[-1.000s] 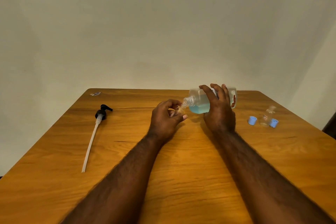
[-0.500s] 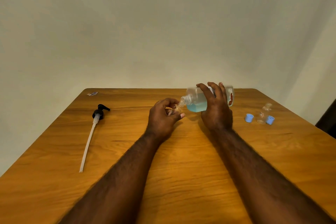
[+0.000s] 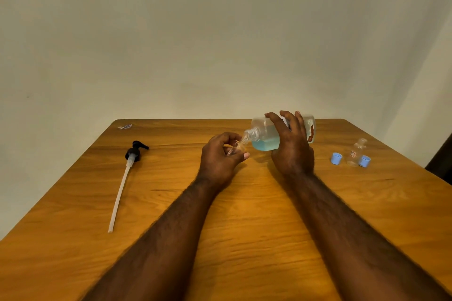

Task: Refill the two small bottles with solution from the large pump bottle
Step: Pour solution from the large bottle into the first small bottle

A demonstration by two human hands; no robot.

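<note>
Left hand [image 3: 221, 154]: fingers [image 3: 226, 136] and thumb curled in, pinching a small bottle [image 3: 241, 145] near its neck, mouth tilted up and to the right; it looks raised off the table [image 3: 244, 215], by my reading so the narrow opening can be brought to the pour. Right hand [image 3: 292, 151]: fingers [image 3: 277, 121] wrapped over the big bottle [image 3: 265, 137], thumb out of sight beneath; the bottle lies nearly on its side, open threaded neck pointing left and slightly down, lip touching or just above the small mouth, I cannot tell which. The tilt seems kept shallow to hold the flow to a trickle. Big bottle: clear plastic, pump removed, printed label partly under the hand, pale blue solution [image 3: 265, 144] pooled along the lower side, short of filling the body. Whether liquid is passing cannot be seen. Small bottle: clear, mostly hidden by fingers; fill level not readable. Second bottle [image 3: 354, 154]: clear, upright, uncapped, apparently empty, at the right, near the far edge, parked for its turn. Two blue caps [image 3: 336, 158] [image 3: 364, 161]: one either side of it, the right one just beside it, set where they can be reached. Pump [image 3: 134, 153]: black head with long pale tube [image 3: 119, 193], laid flat well to the left, clear of the work.
</note>
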